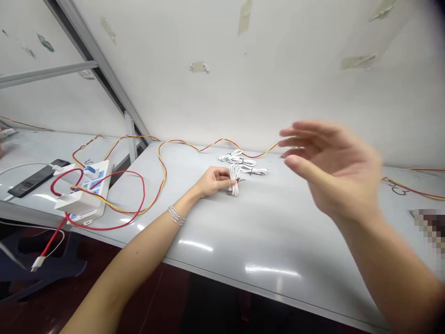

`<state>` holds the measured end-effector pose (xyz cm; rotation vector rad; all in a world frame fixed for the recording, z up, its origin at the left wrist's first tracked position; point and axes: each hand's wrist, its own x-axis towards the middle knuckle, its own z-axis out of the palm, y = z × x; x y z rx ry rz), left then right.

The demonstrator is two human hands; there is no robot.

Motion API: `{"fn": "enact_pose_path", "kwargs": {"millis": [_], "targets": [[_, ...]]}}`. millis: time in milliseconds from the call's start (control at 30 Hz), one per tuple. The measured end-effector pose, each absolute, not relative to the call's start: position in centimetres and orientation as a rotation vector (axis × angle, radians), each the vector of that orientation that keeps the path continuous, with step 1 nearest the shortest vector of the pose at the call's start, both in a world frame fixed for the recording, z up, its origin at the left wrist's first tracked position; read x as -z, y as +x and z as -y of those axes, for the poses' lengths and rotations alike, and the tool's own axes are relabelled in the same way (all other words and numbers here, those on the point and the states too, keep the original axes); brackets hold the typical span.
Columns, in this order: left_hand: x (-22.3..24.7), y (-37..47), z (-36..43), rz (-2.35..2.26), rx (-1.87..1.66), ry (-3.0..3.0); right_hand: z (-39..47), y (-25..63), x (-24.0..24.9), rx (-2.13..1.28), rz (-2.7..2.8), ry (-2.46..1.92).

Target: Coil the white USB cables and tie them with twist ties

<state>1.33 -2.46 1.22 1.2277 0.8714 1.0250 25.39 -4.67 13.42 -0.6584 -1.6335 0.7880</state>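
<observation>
Between the thumb and fingers of my left hand (211, 181) is a coiled white cable (235, 178), with a dark twist tie sticking out to its right. It is held over the grey table, close to a small group of similar bundled white cables (240, 160) lying just behind it. One more white cable bundle (255, 171) rests at the right of that group. My right hand (333, 171) is raised above the table on the right, blurred, its fingers and thumb apart with nothing between them.
A white power strip (100, 185) with plugged-in adapters stands on the left, ringed by red and yellow wires (166, 162). Beside it lies a black phone (38, 178). The grey table (222, 241) ends in a front edge; a white wall rises behind. A pixelated object (431, 227) is at far right.
</observation>
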Motion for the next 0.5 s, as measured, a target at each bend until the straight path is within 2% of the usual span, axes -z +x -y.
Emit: {"fn": "enact_pose_path", "kwargs": {"millis": [233,500], "targets": [[-0.8,1.3,2.2,-0.855,-1.096,1.208,1.1,20.3,-2.1,-1.102,1.491,-0.983],[-0.7,1.3,2.3,-0.856,-1.135,1.244,2.2,20.1,-0.5,-1.176,1.532,-0.969]]}}
